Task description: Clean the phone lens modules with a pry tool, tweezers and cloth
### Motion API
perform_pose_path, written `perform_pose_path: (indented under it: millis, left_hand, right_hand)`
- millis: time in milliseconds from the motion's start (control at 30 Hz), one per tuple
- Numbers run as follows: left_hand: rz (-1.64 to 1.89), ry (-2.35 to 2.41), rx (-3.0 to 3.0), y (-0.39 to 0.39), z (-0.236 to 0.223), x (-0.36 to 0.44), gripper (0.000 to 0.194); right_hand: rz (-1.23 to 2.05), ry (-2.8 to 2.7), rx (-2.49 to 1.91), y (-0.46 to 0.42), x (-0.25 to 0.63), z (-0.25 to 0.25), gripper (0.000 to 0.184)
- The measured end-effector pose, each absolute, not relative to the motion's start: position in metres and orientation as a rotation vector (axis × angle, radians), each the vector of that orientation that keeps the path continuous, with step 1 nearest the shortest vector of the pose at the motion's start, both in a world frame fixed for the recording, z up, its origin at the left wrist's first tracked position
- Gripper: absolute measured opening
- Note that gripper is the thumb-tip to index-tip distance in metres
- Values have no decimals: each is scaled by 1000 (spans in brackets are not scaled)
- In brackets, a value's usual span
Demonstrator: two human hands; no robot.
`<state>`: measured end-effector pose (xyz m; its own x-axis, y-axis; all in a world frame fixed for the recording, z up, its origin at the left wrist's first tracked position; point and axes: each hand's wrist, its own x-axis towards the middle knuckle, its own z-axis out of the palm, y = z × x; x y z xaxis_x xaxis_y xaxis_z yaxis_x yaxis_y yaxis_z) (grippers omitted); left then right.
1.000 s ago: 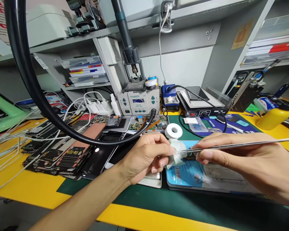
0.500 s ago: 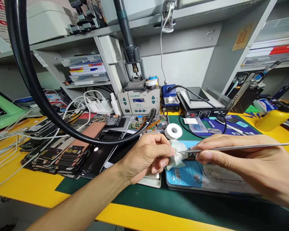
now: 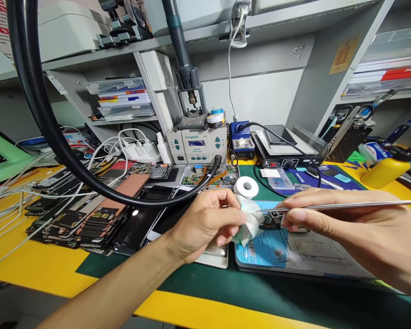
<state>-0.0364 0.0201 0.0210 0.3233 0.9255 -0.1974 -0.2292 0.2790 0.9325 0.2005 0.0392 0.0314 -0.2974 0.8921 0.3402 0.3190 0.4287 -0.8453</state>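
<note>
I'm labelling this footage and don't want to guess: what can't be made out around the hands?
All in the head view:
Thin metal tool: rear end cut off by the right edge.
Small dark part: partly hidden by the right hand.
Pale cloth: pinched portion hidden by the left hand.
Blue label: fine print too small to read.

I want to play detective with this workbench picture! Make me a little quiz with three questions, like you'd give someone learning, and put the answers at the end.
1. Pick one. Which side's fingers pinch the crumpled white wipe?
A) left
B) right
C) neither

2. True or false? The yellow bottle is toward the right side of the picture.

3. Short answer. What does the right hand hold?

Key:
1. A, the left hand.
2. True.
3. A thin metal tool.
</note>
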Motion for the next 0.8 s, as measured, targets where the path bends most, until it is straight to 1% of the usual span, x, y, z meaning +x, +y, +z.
perform_pose_path:
  millis: [267, 400, 533, 800]
  left_hand:
    - [948, 841, 1006, 17, 22, -35, 32]
    - [925, 822, 1004, 17, 22, -36, 37]
    - [923, 823, 1001, 17, 21, -36, 37]
    - [894, 816, 989, 17, 21, -36, 34]
  right_hand:
    - [700, -1909, -926, 36, 201, 29, 4]
    - [636, -1939, -850, 35, 202, 26, 7]
    - [583, -1986, -832, 34, 204, 25, 9]
    - [514, -1998, -824, 31, 203, 27, 5]
